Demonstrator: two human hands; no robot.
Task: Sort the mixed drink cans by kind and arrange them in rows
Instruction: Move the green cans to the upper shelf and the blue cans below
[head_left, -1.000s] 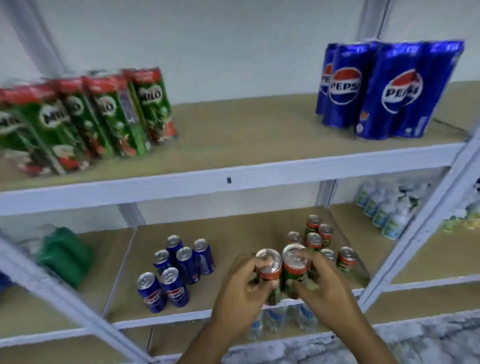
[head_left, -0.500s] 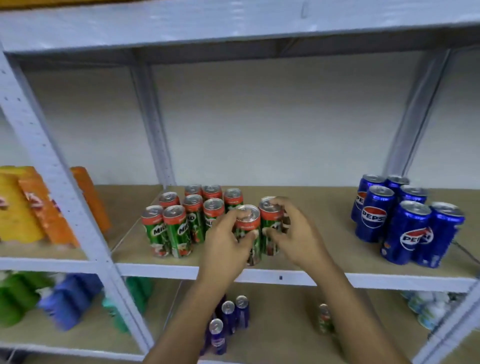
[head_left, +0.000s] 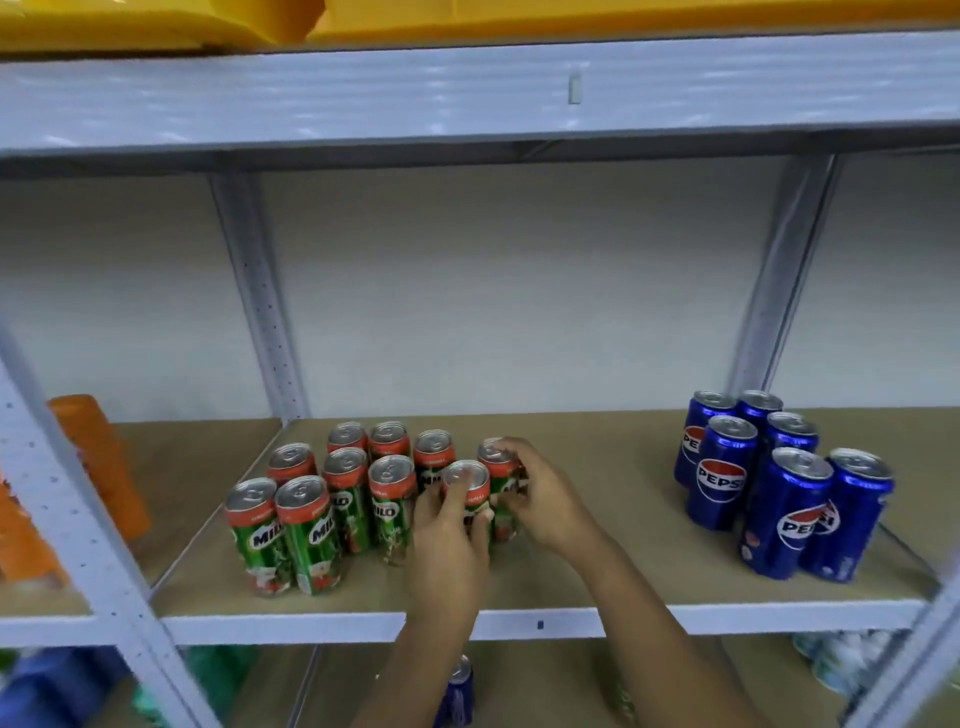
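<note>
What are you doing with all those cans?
A person is sorting drink cans on a shelf. The left hand grips one green Milo can and the right hand grips another, both at the right end of the Milo group. The blue Pepsi cans stand apart, further right on the same shelf.
</note>
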